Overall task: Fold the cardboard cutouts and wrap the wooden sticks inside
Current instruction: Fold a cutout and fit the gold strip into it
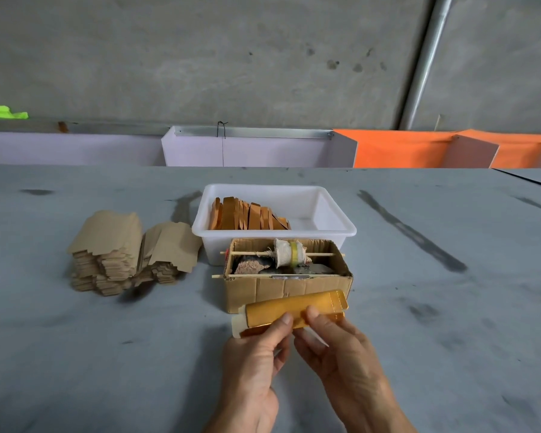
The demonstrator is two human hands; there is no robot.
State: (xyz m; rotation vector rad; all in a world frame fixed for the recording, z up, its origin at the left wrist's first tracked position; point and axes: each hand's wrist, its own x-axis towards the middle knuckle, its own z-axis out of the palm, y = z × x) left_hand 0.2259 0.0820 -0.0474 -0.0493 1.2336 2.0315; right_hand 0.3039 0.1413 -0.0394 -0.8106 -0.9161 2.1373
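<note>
We pinch a golden-orange folded cardboard cutout (295,309) between our left hand (256,354) and right hand (338,354), thumbs on top, above the near edge of the grey tabletop (107,354). Just beyond it sits a brown cardboard box (286,289), then a white plastic tub (334,226) of orange wrapped pieces (247,215). A stack of tan flat cardboard cutouts (128,251) lies toward the left edge.

Small hand-assembly workshop or packing station. Indicators: bare concrete wall (200,57) with exposed metal conduit (425,60) far beyond the hands; stained grey worktable (75,354) beneath them; stacked cardboard cutouts (132,251) ahead-left; white plastic tub (334,214) of orange wrapped pieces (247,214) directly ahead; makeshift cardboard box (285,285) with thread spool (289,253) just beyond the fingers.
</note>
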